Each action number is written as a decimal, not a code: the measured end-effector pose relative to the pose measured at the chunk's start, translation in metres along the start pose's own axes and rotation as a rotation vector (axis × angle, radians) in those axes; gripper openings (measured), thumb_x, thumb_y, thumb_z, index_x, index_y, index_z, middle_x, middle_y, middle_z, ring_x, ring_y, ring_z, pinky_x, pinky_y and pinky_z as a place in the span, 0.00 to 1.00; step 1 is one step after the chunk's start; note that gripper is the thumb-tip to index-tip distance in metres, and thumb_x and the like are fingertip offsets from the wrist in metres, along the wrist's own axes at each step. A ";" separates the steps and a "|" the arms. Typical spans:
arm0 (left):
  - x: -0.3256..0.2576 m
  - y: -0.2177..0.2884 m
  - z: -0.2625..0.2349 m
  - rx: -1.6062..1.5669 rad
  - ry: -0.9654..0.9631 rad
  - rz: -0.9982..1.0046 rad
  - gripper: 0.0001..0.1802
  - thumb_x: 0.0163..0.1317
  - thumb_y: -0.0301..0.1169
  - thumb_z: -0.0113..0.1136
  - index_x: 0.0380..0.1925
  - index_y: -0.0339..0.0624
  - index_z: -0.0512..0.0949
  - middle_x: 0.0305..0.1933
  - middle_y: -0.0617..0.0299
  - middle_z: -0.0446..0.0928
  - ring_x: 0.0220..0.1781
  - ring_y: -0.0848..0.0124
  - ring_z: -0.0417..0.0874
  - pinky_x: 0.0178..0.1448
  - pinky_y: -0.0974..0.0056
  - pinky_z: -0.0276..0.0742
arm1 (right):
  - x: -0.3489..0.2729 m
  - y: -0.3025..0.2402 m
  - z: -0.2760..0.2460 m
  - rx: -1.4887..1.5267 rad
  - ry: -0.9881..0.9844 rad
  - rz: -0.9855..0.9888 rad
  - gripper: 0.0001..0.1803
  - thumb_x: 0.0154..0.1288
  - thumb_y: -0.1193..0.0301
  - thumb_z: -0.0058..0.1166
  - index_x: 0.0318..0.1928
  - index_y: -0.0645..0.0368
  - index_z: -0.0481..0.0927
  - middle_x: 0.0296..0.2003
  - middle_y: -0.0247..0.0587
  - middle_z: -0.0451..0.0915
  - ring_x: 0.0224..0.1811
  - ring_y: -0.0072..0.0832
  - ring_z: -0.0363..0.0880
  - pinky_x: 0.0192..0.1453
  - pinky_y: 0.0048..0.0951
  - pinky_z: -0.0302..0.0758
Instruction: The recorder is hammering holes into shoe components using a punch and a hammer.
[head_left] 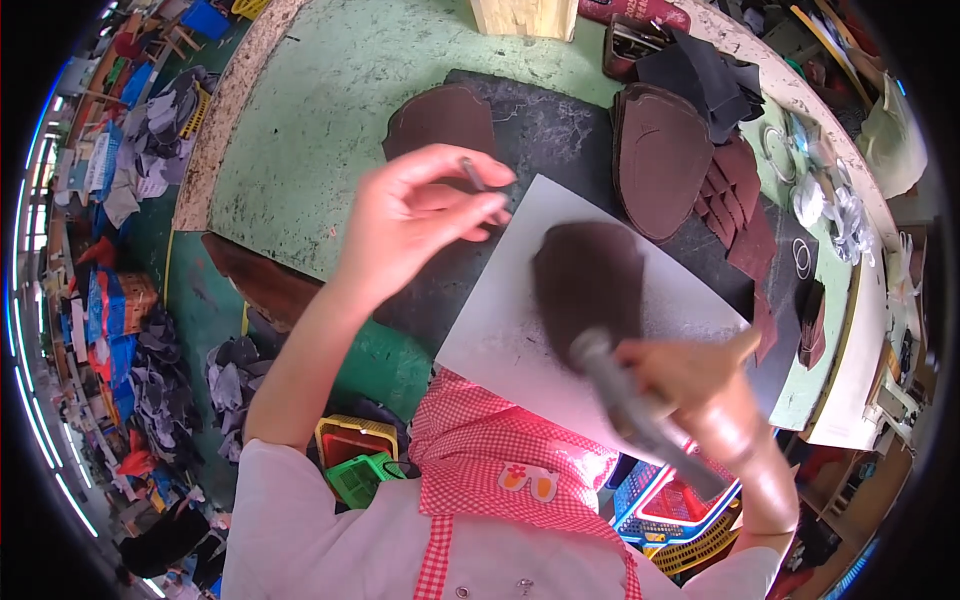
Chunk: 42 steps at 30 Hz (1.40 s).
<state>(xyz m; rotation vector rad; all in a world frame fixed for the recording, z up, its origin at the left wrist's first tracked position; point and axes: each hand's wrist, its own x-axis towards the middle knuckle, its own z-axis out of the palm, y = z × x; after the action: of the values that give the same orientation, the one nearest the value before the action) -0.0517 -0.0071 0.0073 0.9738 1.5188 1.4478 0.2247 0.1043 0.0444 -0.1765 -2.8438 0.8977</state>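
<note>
The workshop stretched away on both sides of a green-topped table (pixel 300 170), with heaps of grey scraps (pixel 165 385) down on the floor at the left. A dark mat (pixel 560 125) covered the middle of the tabletop, and a pale sheet (pixel 495 305), turned cornerwise, lay over its near part. On that sheet was a brown sole-shaped piece (pixel 590 275), its long axis running nearly straight away from the person, the broad rounded end far; the near end was partly hidden. The left hand (pixel 425 215) pinched a slim metal rod (pixel 471 174) between thumb and fingers, raised left of the piece; the rod slanted, its upper end to the left and its lower end toward the right. The right hand (pixel 695 375) was closed round a grey hammer (pixel 640 410), blurred, its long grey part slanting from the piece's near end down to the right. A stack of brown pieces (pixel 660 165) stood beyond, tilted slightly rightward toward the person.
</note>
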 end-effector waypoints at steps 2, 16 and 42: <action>0.009 -0.004 0.016 0.018 -0.097 0.063 0.10 0.61 0.18 0.58 0.43 0.33 0.76 0.45 0.56 0.80 0.41 0.68 0.85 0.41 0.69 0.83 | -0.003 -0.009 0.014 0.144 -0.037 0.121 0.12 0.50 0.77 0.62 0.35 0.63 0.73 0.27 0.44 0.78 0.27 0.40 0.81 0.29 0.36 0.75; 0.001 -0.026 0.038 -0.022 -0.285 -0.200 0.08 0.61 0.19 0.60 0.41 0.34 0.78 0.35 0.64 0.81 0.40 0.78 0.82 0.44 0.74 0.78 | 0.003 -0.003 0.011 0.320 -0.042 0.506 0.10 0.65 0.72 0.56 0.33 0.65 0.71 0.21 0.47 0.70 0.19 0.42 0.72 0.25 0.32 0.67; -0.012 -0.035 0.030 0.134 -0.314 0.134 0.08 0.59 0.21 0.62 0.39 0.32 0.81 0.36 0.59 0.83 0.39 0.75 0.84 0.44 0.70 0.81 | 0.021 -0.026 -0.019 0.412 0.203 0.539 0.19 0.65 0.62 0.56 0.39 0.70 0.75 0.27 0.41 0.72 0.23 0.24 0.69 0.26 0.25 0.65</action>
<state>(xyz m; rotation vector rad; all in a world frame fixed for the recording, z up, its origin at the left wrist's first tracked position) -0.0194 -0.0080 -0.0279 1.3380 1.3520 1.2241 0.2059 0.0966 0.0771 -0.9462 -2.3850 1.4400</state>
